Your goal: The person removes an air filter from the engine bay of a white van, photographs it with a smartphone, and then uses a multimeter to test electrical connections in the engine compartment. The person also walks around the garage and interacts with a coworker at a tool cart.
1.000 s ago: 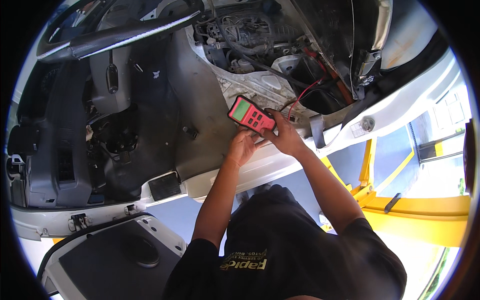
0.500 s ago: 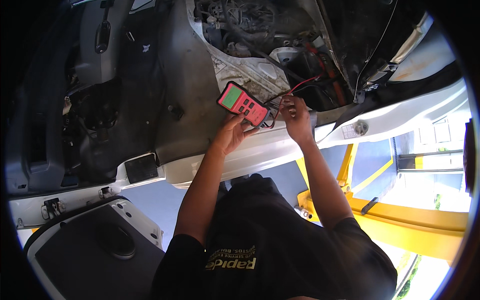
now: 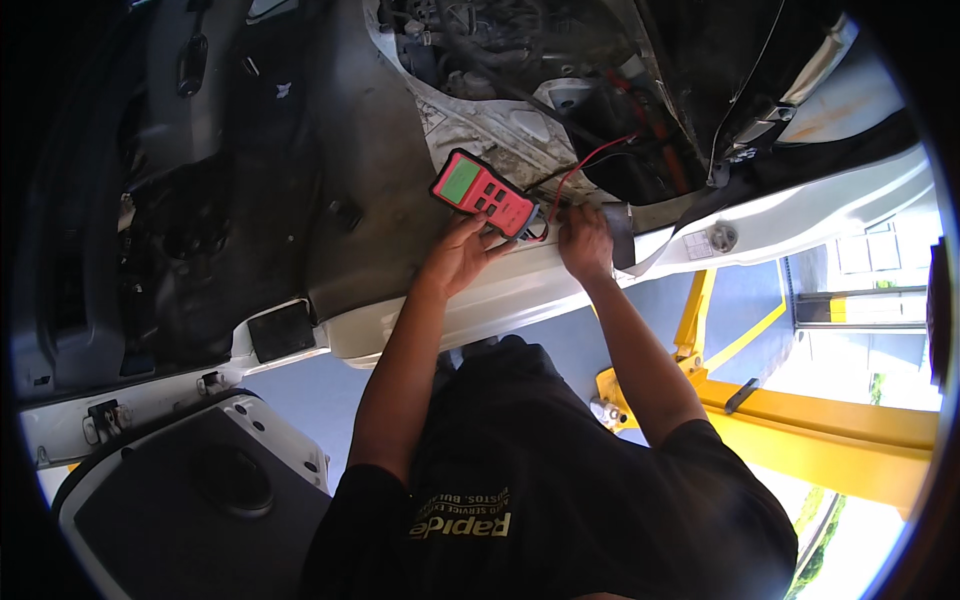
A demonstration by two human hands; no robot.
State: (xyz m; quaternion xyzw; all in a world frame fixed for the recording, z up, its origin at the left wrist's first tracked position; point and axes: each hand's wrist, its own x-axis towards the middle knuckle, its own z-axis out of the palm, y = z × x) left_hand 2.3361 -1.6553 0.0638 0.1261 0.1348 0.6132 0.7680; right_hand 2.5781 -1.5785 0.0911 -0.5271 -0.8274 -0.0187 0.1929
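A red handheld battery tester (image 3: 507, 211) with a black edge, a green screen and dark buttons rests tilted in my left hand (image 3: 458, 260), the fingers wrapped beneath its lower end. Red and black leads (image 3: 572, 172) run from that end into the engine bay. My right hand (image 3: 588, 245) is just right of the tester, at the white door sill (image 3: 520, 280), with its fingers curled and pointing down. Whatever lies under those fingertips is hidden. A dark flap (image 3: 621, 236) is beside this hand.
Ahead is the open engine bay (image 3: 490, 50) with hoses and a red cable clamp (image 3: 622, 82). Dark floor covering (image 3: 370, 180) spreads left of it. An open door panel (image 3: 190, 490) stands at lower left, and a yellow lift arm (image 3: 820, 420) at right.
My right hand has dropped from the leads down to the sill beside the dark flap. The tester stays in my left hand, and the view has shifted slightly.
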